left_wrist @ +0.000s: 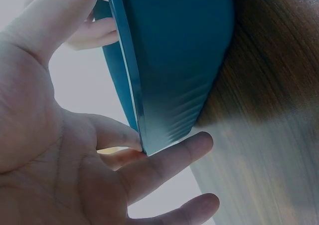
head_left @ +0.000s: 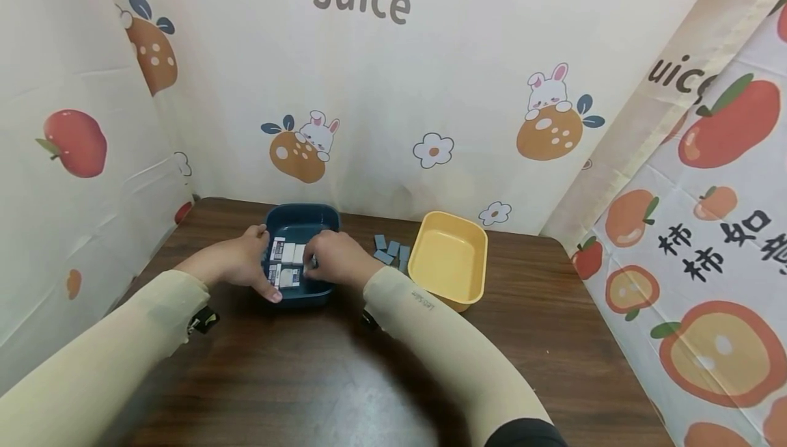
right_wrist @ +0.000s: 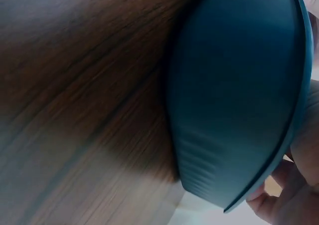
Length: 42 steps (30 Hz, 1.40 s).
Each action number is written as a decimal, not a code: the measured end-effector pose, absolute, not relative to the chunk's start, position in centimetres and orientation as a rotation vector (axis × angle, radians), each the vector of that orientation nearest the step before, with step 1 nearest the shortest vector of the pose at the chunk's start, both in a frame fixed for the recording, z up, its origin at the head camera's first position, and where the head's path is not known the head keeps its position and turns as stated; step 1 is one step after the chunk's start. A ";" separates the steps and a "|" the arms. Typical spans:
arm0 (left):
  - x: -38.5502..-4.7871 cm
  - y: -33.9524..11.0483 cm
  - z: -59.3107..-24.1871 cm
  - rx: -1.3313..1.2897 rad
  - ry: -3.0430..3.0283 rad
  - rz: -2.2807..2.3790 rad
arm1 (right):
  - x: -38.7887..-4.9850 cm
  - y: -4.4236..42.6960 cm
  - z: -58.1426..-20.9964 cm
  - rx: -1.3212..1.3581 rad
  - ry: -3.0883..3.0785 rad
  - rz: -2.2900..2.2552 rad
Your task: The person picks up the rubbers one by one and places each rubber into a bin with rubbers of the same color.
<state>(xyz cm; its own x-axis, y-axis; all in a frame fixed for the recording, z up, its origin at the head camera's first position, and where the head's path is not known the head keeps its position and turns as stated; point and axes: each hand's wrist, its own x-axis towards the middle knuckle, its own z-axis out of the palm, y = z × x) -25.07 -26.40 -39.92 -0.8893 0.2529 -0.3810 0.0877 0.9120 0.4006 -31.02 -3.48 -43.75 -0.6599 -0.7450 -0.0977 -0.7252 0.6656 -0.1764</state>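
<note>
Blue basin (head_left: 301,301) holds white blocks (head_left: 290,276); the left hand (head_left: 236,260), fingers apart, touches its rim; whether the right hand (head_left: 338,255) clamps anything, one cannot tell.

Right hand (head_left: 338,255): reaches over right wall of blue bin (head_left: 307,302); way out upward, over rim. Low sweep rightward blocked by grey blocks (head_left: 393,249), then yellow bin (head_left: 451,252). Leftward: white pieces (head_left: 290,277), then left hand (head_left: 242,262) at rim. Ahead of both hands: curtain (head_left: 381,132). Behind both: bare tabletop (head_left: 344,372), wide passage.
</note>
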 end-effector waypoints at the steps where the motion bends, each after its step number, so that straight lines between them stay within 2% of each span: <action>1: -25.1 -26.4 -39.9 0.246 2.640 0.524 | -31.0 -3.6 -43.8 -1.225 2.701 -0.170; 27: -25.1 -26.4 -40.0 0.234 2.612 0.534 | -30.6 -5.5 -45.0 -1.213 2.653 -0.120; 34: -25.1 -26.0 -40.2 0.240 2.618 0.545 | -29.7 -2.9 -41.8 -1.152 2.700 -0.184; 42: -25.6 -26.2 -40.5 0.228 2.634 0.524 | -30.0 5.3 -39.3 -1.025 2.824 -0.455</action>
